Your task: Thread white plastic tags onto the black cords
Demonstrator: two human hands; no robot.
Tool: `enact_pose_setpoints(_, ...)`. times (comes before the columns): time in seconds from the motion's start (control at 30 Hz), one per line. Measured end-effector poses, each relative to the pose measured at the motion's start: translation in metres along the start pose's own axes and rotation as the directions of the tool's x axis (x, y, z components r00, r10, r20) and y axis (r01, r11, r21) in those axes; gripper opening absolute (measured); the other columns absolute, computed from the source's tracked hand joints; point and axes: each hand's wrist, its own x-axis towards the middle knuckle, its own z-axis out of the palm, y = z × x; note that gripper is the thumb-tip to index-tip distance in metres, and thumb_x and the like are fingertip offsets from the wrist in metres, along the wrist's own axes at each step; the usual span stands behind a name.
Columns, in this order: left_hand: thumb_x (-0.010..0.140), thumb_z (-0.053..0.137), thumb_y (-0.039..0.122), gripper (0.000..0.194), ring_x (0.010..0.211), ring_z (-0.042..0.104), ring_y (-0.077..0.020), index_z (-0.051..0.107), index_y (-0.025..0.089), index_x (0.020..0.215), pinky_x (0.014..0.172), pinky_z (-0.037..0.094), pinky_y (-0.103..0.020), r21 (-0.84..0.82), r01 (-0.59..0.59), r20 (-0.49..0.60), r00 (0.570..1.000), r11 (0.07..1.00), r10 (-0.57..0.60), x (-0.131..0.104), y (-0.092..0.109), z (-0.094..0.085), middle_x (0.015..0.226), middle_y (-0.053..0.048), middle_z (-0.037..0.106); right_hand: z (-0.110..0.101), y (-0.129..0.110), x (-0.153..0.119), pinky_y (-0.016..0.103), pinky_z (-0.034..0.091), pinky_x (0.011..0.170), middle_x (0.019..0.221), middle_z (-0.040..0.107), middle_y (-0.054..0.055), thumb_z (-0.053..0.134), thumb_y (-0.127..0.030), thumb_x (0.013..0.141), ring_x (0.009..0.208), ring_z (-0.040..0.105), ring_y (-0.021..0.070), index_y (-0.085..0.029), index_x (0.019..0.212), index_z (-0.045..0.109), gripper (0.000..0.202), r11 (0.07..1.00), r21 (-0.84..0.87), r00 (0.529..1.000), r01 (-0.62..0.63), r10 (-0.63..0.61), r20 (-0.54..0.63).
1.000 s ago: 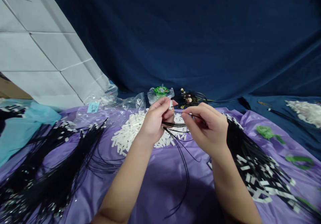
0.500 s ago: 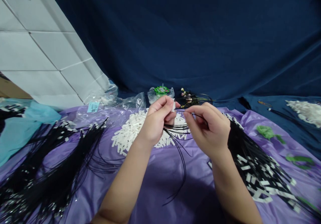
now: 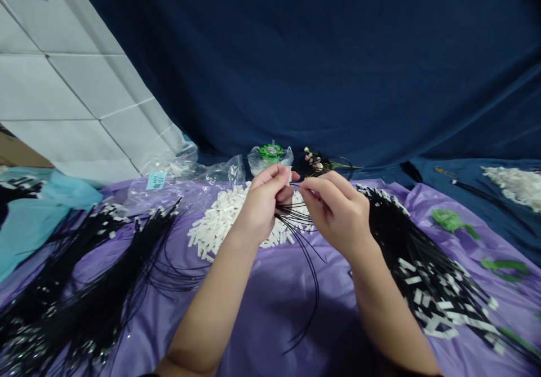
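Note:
My left hand (image 3: 262,207) is closed, its thumb and finger pinching a small white plastic piece (image 3: 289,175). Several thin black cords (image 3: 316,292) come out from under its fingers and hang in a curve to the lower right. Close beside it, my right hand (image 3: 340,211) pinches the end of a black cord near the white piece. Whether that cord end sits inside the piece cannot be made out. Under and behind the hands lies a heap of white plastic pieces (image 3: 220,216) on a purple cloth (image 3: 253,309).
Bundles of black cords (image 3: 122,275) lie at the left. At the right lies another black bundle (image 3: 393,236) with white pieces attached. Clear plastic bags (image 3: 224,171), a green round item (image 3: 271,151) and small flowers (image 3: 313,160) are at the back, before a dark blue curtain (image 3: 296,61).
My right hand has moved left, closer to my left hand and the white piece. The hanging cords have swung slightly right. My left hand stays nearly in place.

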Motion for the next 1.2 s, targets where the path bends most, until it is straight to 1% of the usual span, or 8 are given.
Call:
enact_pose_setpoints(0.13, 0.085, 0.064, 0.03, 0.017, 0.039, 0.027, -0.0032, 0.061, 0.014, 0.079, 0.038, 0.018, -0.014, -0.005, 0.015, -0.112, 0.994, 1.0, -0.015, 0.008, 0.004, -0.012, 0.052, 0.007, 0.027, -0.009, 0.003, 0.003, 0.03, 0.051, 0.072, 0.1, 0.062, 0.009, 0.056, -0.019, 0.092, 0.084, 0.06, 0.0166, -0.02, 0.108, 0.063, 0.018, 1.0, -0.015, 0.999, -0.024, 0.023, -0.034)
enact_pose_setpoints(0.23, 0.086, 0.061, 0.027, 0.016, 0.038, 0.025, -0.0031, 0.059, 0.013, 0.078, 0.037, 0.016, -0.014, -0.067, 0.001, -0.196, 0.981, 0.998, -0.014, 0.013, 0.007, -0.02, 0.052, 0.008, 0.026, -0.019, -0.001, 0.003, 0.033, 0.05, 0.079, 0.095, 0.062, 0.008, 0.058, -0.018, 0.09, 0.089, 0.059, 0.0189, -0.02, 0.099, 0.065, 0.011, 0.998, -0.006, 0.997, -0.061, 0.06, -0.042)
enact_pose_setpoints(0.3, 0.088, 0.057, 0.024, 0.015, 0.039, 0.025, -0.0031, 0.057, 0.013, 0.078, 0.037, 0.017, -0.013, -0.104, -0.021, -0.233, 0.972, 0.994, -0.003, 0.015, 0.009, -0.022, 0.052, 0.008, 0.027, -0.022, -0.005, 0.003, 0.028, 0.047, 0.07, 0.084, 0.063, 0.003, 0.058, -0.018, 0.09, 0.076, 0.058, 0.0146, -0.019, 0.091, 0.064, 0.006, 0.988, 0.078, 0.984, -0.137, 0.126, 0.129)
enact_pose_setpoints(0.4, 0.09, 0.054, 0.022, 0.015, 0.039, 0.026, -0.0034, 0.056, 0.013, 0.078, 0.037, 0.018, -0.014, -0.131, -0.041, -0.259, 0.966, 0.991, 0.006, 0.016, 0.011, -0.022, 0.052, 0.007, 0.028, -0.018, -0.01, 0.001, 0.025, 0.043, 0.063, 0.082, 0.064, 0.001, 0.057, -0.017, 0.09, 0.07, 0.057, 0.0119, -0.019, 0.087, 0.065, 0.009, 0.953, 0.131, 0.887, -0.273, 0.197, 0.418)
enact_pose_setpoints(0.5, 0.089, 0.056, 0.023, 0.015, 0.039, 0.026, -0.0033, 0.055, 0.014, 0.077, 0.037, 0.018, -0.014, -0.135, -0.034, -0.261, 0.965, 0.99, -0.002, 0.015, 0.011, -0.019, 0.052, 0.007, 0.028, -0.01, -0.01, 0.001, 0.025, 0.041, 0.065, 0.088, 0.066, 0.001, 0.054, -0.015, 0.089, 0.074, 0.058, 0.0127, -0.019, 0.087, 0.065, 0.012, 0.935, 0.134, 0.83, -0.329, 0.219, 0.513)
enact_pose_setpoints(0.77, 0.09, 0.055, 0.024, 0.015, 0.04, 0.027, -0.0036, 0.057, 0.013, 0.079, 0.038, 0.019, -0.014, -0.091, -0.045, -0.244, 0.97, 0.995, 0.022, 0.014, 0.006, -0.018, 0.053, 0.007, 0.028, -0.002, -0.009, 0.001, 0.025, 0.037, 0.064, 0.084, 0.064, 0.001, 0.052, -0.015, 0.089, 0.068, 0.055, 0.0113, -0.018, 0.084, 0.06, 0.01, 0.946, 0.034, 0.797, -0.323, 0.252, 0.549)
enact_pose_setpoints(1.0, 0.087, 0.058, 0.028, 0.017, 0.04, 0.025, -0.0029, 0.057, 0.013, 0.08, 0.038, 0.018, -0.014, -0.051, -0.057, -0.246, 0.968, 0.997, 0.043, 0.016, 0.002, -0.018, 0.055, 0.007, 0.029, 0.0, -0.013, 0.0, 0.024, 0.031, 0.059, 0.087, 0.063, -0.001, 0.051, -0.021, 0.092, 0.067, 0.053, 0.0104, -0.021, 0.086, 0.058, 0.009, 0.957, -0.018, 0.807, -0.29, 0.255, 0.533)
enact_pose_setpoints(1.2, 0.088, 0.059, 0.03, 0.018, 0.04, 0.026, -0.0028, 0.057, 0.014, 0.08, 0.038, 0.017, -0.014, -0.013, -0.081, -0.24, 0.968, 0.997, 0.075, 0.014, 0.0, -0.017, 0.055, 0.007, 0.03, 0.008, -0.021, -0.002, 0.025, 0.026, 0.055, 0.088, 0.062, 0.004, 0.044, -0.022, 0.095, 0.064, 0.052, 0.0123, -0.017, 0.09, 0.055, 0.012, 0.951, -0.078, 0.82, -0.298, 0.297, 0.49)
